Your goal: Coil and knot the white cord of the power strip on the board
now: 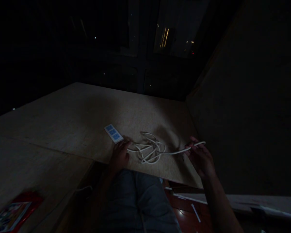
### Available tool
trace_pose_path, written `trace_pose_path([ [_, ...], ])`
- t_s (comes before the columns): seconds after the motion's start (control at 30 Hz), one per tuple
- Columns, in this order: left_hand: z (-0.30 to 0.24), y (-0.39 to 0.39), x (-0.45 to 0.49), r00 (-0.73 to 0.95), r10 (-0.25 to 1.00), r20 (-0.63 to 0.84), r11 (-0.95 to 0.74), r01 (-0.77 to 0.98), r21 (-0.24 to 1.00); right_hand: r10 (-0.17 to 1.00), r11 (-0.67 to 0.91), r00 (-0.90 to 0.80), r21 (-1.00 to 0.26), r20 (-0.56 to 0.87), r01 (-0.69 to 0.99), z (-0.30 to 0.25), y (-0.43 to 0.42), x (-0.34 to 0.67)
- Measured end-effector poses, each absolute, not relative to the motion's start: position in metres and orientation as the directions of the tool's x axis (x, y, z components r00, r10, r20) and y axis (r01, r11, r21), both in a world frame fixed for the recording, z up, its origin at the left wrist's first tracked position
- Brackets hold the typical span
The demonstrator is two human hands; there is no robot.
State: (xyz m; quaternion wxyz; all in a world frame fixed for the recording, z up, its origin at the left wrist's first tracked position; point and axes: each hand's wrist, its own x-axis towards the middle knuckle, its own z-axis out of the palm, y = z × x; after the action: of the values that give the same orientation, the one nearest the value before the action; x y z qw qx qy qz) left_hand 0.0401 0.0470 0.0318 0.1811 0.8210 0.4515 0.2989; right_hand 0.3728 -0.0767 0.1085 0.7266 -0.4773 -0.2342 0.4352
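A white power strip with blue socket faces lies on the pale ledge, left of centre. At its near end is my left hand, fingers bent over that end, where the cord also starts; the dark hides the exact grip. From there a white cord runs rightward into loose, tangled loops on the ledge. My right hand is closed around a stretch of this cord on the right, pulled out fairly straight from the loops. A short length sticks out past the fingers; no plug shows clearly.
The scene is very dim. Dark window panes rise behind the ledge, and a wall stands close on the right. A red packet lies at lower left. My legs are below the ledge's front edge, above a reddish floor.
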Motion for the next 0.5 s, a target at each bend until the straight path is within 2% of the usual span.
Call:
trace_pose_path([
  [0.1, 0.036, 0.044, 0.036, 0.536, 0.795, 0.285, -0.606, 0.668, 0.433, 0.806, 0.194, 0.578, -0.863, -0.132, -0.467, 0.102, -0.064, 0.403],
  [0.27, 0.040, 0.045, 0.026, 0.456, 0.832, 0.315, -0.550, 0.752, 0.364, 0.801, 0.148, 0.565, -0.851, -0.196, -0.504, 0.086, -0.049, 0.450],
  [0.43, 0.031, 0.064, 0.000, 0.296, 0.885, 0.360, -0.415, 0.852, 0.319, 0.809, 0.071, 0.564, -0.924, -0.167, -0.375, 0.070, -0.036, 0.471],
  [0.5, 0.031, 0.072, -0.012, 0.215, 0.915, 0.341, -0.322, 0.898, 0.298, 0.812, 0.077, 0.579, -0.968, -0.080, -0.241, 0.066, -0.032, 0.471],
])
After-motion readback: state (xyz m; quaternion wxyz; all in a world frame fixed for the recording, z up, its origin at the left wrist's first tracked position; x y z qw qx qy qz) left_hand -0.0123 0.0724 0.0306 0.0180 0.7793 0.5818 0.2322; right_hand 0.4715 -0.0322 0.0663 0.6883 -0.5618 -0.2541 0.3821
